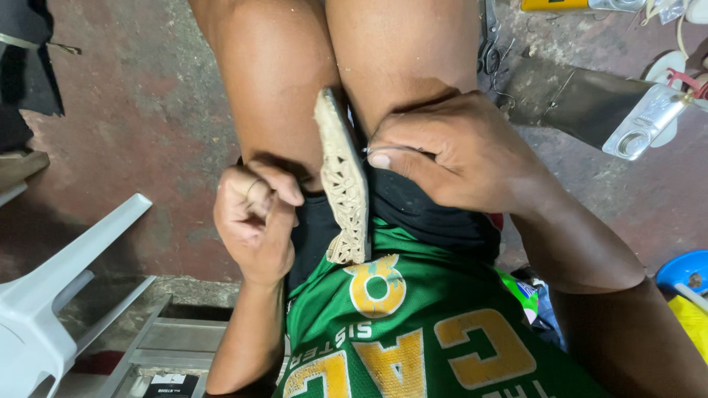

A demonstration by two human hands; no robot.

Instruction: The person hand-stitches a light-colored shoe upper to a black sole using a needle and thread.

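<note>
We start at the right hand: its grip is closed, thumb pressed against curled fingers, pinching what looks like a thin needle or thread end right at the edge of the sole. It is too fine for us to tell which. The left hand is also curled shut, fingers folded into the palm beside the other face of the sole; a thin strand seems to loop over one finger, so we judge it is holding thread taut, though we cannot see the strand clearly.

The sole stands on edge between the two hands, clamped between the knees, its patterned tan tread facing the left hand and its lower end resting against the green shirt.

To stitch well here, we think the knees should keep the sole steady and upright, the right hand should pull straight out from the edge rather than at a slant, and the left should keep even tension so the stitch seats flat.

Further out, the concrete floor carries a white plastic chair on the left, a metal frame below it, and on the right a clear bottle lying on its side and a blue basin.
</note>
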